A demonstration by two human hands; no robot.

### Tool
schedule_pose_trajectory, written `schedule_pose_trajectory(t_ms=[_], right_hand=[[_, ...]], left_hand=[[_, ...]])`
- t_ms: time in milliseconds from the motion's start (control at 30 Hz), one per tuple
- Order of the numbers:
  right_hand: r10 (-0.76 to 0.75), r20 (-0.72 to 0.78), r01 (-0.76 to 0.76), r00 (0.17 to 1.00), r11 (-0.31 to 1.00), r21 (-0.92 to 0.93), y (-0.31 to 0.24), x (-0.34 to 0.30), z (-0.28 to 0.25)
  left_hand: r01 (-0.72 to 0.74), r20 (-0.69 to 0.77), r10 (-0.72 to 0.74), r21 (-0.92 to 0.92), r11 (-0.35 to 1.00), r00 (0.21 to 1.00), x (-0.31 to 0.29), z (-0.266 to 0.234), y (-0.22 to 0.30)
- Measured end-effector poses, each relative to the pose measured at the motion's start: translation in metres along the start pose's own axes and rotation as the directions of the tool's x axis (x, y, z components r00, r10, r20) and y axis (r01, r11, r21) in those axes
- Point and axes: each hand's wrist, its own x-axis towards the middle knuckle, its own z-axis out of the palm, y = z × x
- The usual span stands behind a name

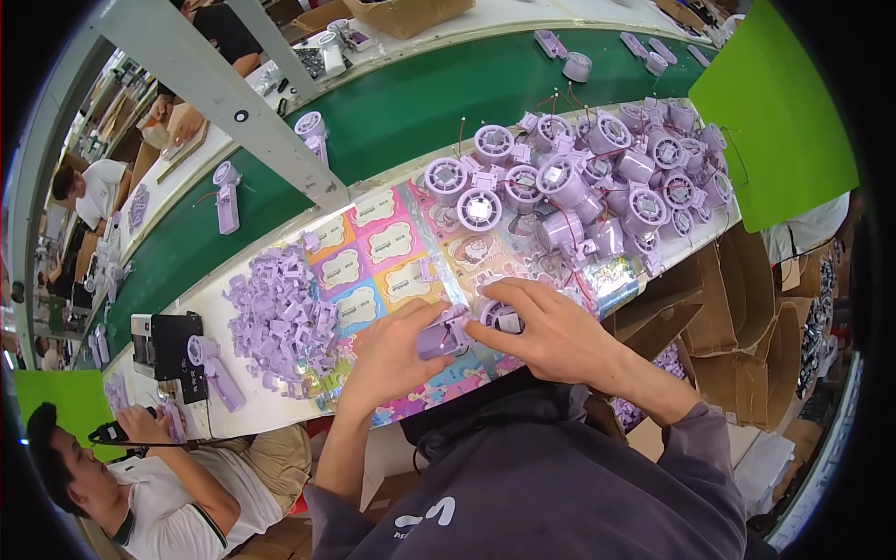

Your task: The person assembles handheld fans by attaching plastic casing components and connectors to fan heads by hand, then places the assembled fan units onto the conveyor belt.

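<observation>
The left hand is partly closed, and its thumb and fingers hold a lilac handle piece. The right hand is half bent, with thumb and fingers around a round lilac housing. Both pieces are over a colourful sheet on the white tabletop. To the left lies a pile of small lilac parts; farther right, many round fan housings are heaped. Beyond runs a green belt.
</observation>
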Motion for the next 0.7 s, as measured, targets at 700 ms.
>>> schedule_pose_trajectory(t_ms=[700], right_hand=[[-0.129, -0.065, 0.127, 0.99, 0.991, -0.037, 0.018, 0.007, -0.003]], left_hand=[[0.094, -0.113, -0.176, -0.516, 0.851, 0.978, 0.007, 0.035, -0.016]])
